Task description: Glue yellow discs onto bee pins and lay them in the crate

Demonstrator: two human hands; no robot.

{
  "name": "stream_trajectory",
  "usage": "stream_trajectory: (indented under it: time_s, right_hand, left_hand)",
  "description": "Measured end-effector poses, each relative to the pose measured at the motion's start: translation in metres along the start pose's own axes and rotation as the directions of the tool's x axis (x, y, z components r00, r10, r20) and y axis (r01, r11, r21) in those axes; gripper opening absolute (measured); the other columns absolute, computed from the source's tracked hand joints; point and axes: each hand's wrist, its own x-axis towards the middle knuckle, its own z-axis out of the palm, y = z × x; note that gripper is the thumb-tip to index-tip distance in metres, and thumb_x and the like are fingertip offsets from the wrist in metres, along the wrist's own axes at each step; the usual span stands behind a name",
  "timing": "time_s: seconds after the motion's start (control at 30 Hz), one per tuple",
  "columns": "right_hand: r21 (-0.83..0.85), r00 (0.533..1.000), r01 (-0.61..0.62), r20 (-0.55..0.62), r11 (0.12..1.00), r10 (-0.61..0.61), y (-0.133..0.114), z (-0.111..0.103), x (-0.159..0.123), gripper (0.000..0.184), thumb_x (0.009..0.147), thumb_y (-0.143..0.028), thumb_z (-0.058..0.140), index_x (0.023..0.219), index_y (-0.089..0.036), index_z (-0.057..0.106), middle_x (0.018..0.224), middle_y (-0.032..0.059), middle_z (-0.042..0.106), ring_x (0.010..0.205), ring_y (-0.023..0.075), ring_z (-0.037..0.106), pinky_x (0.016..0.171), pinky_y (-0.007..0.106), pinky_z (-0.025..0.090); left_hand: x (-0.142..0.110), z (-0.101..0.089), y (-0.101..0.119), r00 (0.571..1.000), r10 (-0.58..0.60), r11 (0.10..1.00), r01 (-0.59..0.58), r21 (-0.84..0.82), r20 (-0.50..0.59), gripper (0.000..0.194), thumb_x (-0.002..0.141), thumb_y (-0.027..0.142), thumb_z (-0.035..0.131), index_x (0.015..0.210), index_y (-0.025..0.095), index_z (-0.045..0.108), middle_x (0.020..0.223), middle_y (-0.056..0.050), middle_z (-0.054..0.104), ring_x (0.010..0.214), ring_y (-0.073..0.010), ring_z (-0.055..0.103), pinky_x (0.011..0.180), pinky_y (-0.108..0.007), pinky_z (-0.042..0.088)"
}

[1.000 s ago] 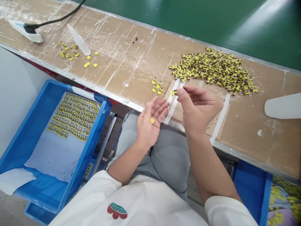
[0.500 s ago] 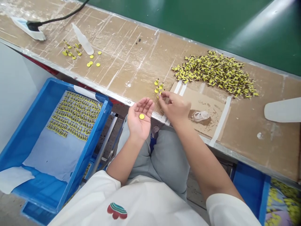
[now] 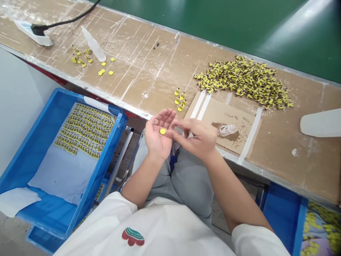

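A round yellow disc (image 3: 163,131) lies on the upturned palm of my left hand (image 3: 159,137), whose fingers are stretched out, slightly curved. From the right, my right hand (image 3: 198,137) reaches over that palm, thumb and forefinger apart, their tips just beside the disc; nothing shows between them. Past my fingertips, several small yellow-and-dark figures on round yellow bases (image 3: 177,101) stand in a cluster near the table edge. Farther right is a large heap of loose yellow-and-dark figures (image 3: 245,81).
A wet patch with a clear blob (image 3: 227,130) marks the taped cardboard (image 3: 239,117). Left lie a white nozzle bottle (image 3: 93,44), more discs (image 3: 111,73) and figures (image 3: 77,58), and a power strip (image 3: 32,32). A blue crate (image 3: 34,131) holds rows of figures. At right is a white container (image 3: 321,123).
My right hand set a figure from its fingers down with the cluster near the table edge, then came back to my left palm. My left hand shifted left with the disc on it.
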Motion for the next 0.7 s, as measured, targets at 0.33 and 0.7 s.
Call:
stream_trajectory:
  time_s: [0.33, 0.7]
  right_hand:
    - [0.323, 0.939, -0.33, 0.015, 0.887, 0.343, -0.017, -0.002, -0.022, 0.018, 0.08, -0.034, 0.081, 0.095, -0.025, 0.08, 0.078, 0.0017, 0.078, 0.053, 0.0118, 0.065, 0.053, 0.024, 0.055]
    - [0.784, 0.637, -0.55, 0.168, 0.29, 0.752, -0.033, -0.032, -0.043, 0.042, 0.063, -0.032, 0.092, 0.093, -0.021, 0.065, 0.064, -0.0038, 0.072, 0.03, 0.0037, 0.04, 0.029, 0.017, 0.028]
  left_hand:
    - [-0.018, 0.009, -0.01, 0.982, -0.064, 0.997, 0.053, 0.064, 0.18, 0.04, 0.097, 0.044, 0.042, 0.097, 0.019, 0.074, 0.113, -0.008, 0.075, 0.121, -0.024, 0.066, 0.114, -0.042, 0.044]
    - [-0.037, -0.003, -0.026, 0.893, -0.206, 0.949, 0.083, 0.303, 0.401, 0.026, 0.084, 0.041, 0.074, 0.104, 0.024, 0.079, 0.115, -0.009, 0.075, 0.112, -0.0242, 0.068, 0.098, -0.036, 0.052]
